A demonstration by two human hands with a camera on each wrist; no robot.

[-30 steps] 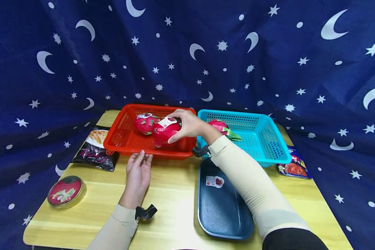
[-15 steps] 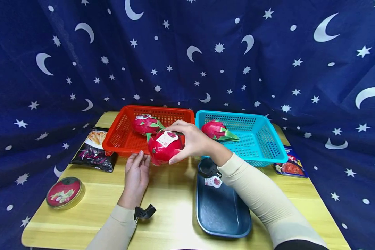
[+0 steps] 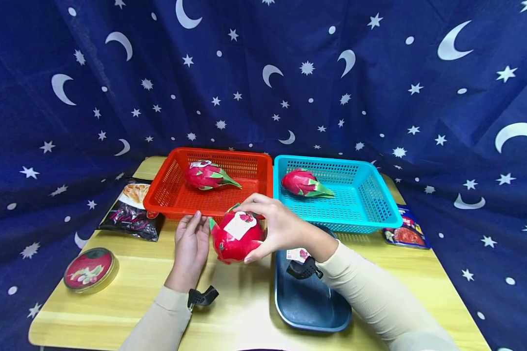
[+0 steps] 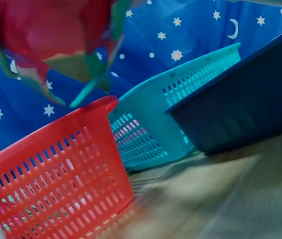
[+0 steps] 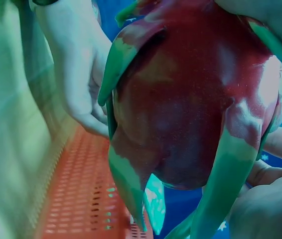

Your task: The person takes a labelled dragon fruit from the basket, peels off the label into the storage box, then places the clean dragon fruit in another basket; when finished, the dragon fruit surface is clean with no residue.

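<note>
Gripping a dragon fruit (image 3: 230,246) between thumb and fingers of the right hand (image 3: 281,226), above the bench (image 3: 149,312), just in front of the red basket (image 3: 246,165). Holding the left hand (image 3: 193,246) relaxed beside it, near the basket's front wall (image 4: 61,128). From the head, showing a white sticker (image 3: 235,226) and the second dragon fruit (image 3: 208,177) lying inside; from the left wrist, giving only green and pink flecks through the slots. From the right wrist, revealing long green leaves (image 5: 230,169), mostly hidden from the head.
</note>
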